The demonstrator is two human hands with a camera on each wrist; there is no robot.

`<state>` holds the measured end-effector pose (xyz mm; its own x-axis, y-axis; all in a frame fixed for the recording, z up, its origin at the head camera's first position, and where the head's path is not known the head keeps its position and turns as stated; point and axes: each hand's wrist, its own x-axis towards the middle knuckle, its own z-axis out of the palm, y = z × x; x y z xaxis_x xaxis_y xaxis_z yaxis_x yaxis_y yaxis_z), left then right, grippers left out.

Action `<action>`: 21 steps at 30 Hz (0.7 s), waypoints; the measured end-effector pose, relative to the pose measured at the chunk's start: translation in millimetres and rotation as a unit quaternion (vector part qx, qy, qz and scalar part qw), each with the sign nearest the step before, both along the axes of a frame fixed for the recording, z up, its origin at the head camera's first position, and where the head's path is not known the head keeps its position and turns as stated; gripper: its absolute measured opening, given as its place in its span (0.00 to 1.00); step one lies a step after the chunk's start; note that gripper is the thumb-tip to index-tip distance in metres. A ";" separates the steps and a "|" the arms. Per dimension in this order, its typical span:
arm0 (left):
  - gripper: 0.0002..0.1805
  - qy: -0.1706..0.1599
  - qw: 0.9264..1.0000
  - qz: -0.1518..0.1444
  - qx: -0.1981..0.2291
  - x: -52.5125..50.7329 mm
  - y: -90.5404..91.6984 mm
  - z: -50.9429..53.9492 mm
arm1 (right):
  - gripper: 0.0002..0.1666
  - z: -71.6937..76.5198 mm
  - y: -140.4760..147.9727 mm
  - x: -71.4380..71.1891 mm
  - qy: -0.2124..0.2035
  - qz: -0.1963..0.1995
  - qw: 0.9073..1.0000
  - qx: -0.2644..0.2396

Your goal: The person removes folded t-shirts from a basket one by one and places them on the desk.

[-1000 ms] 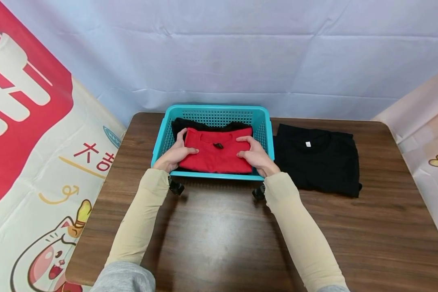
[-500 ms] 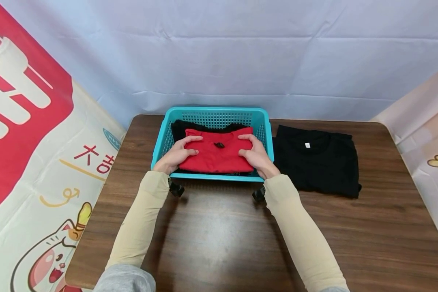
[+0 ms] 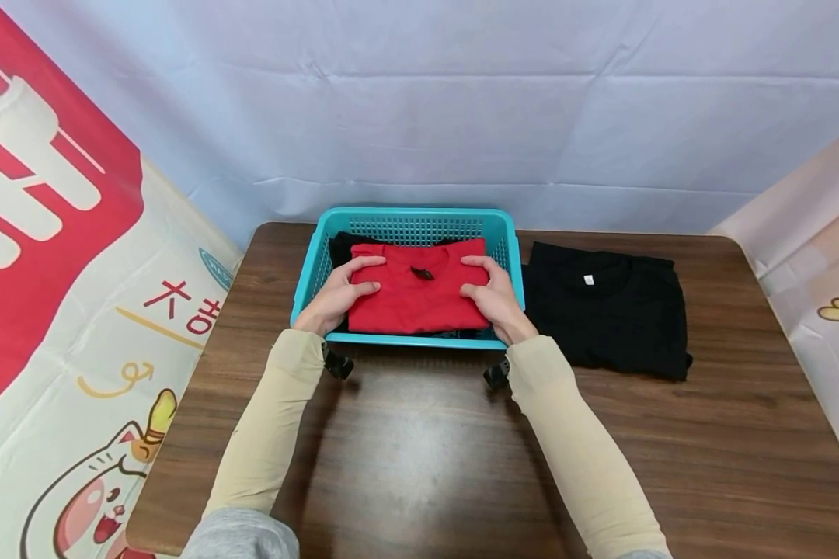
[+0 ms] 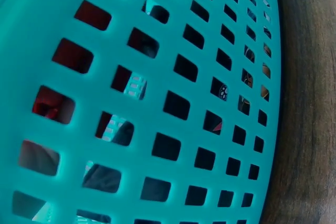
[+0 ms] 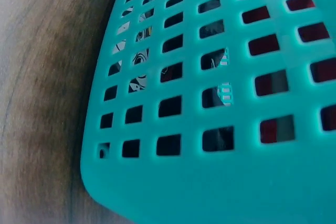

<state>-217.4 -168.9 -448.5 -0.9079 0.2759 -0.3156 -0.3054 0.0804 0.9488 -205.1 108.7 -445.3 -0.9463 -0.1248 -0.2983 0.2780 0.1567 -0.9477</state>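
Observation:
A folded red T-shirt (image 3: 419,303) with a dark neck label is inside the turquoise plastic basket (image 3: 419,339). My left hand (image 3: 339,295) grips its left side, thumb on top, the remaining fingers partly hidden. On the opposite side my right hand (image 3: 498,299) holds the shirt in the same way. Black folded clothing (image 3: 342,247) lies under and behind the red shirt, mostly covered. The left wrist view is filled by the basket's perforated wall (image 4: 173,124); bits of red show through its holes. Likewise, the basket wall (image 5: 194,171) blocks most of the right wrist view.
Right of the basket, a folded black T-shirt (image 3: 608,310) with a small white label lies on the brown wooden table (image 3: 419,458). A pale curtain (image 3: 433,116) hangs behind the table's far edge. A printed cloth (image 3: 112,326) hangs at the left.
The left fingers have moved from the red shirt's left edge onto its top. The shirt now sits slightly higher, its near edge flatter, with both hands on it. The black T-shirt has stayed put.

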 end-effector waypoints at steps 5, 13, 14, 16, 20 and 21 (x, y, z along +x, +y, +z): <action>0.27 0.009 1.000 -0.006 0.019 -1.2 -0.5 0.1 | 0.32 0.7 2.2 -0.4 0.000 -0.008 1.000 -0.012; 0.30 0.023 0.999 -0.001 0.040 -0.5 -3.2 1.6 | 0.34 2.4 3.4 1.6 0.006 -0.019 0.999 -0.047; 0.31 0.024 0.999 -0.001 0.042 -0.1 -3.5 2.0 | 0.34 2.4 3.3 1.8 0.006 -0.020 0.999 -0.051; 0.30 0.023 0.999 -0.003 0.046 0.7 -4.3 2.7 | 0.35 2.3 3.2 2.2 0.006 -0.020 0.998 -0.055; 0.29 0.023 0.999 -0.006 0.049 1.8 -4.6 3.4 | 0.36 2.3 3.7 2.8 -0.001 -0.014 0.998 -0.065; 0.29 0.023 0.998 -0.005 0.051 1.8 -4.6 3.1 | 0.36 2.1 3.9 2.8 -0.005 -0.012 0.998 -0.069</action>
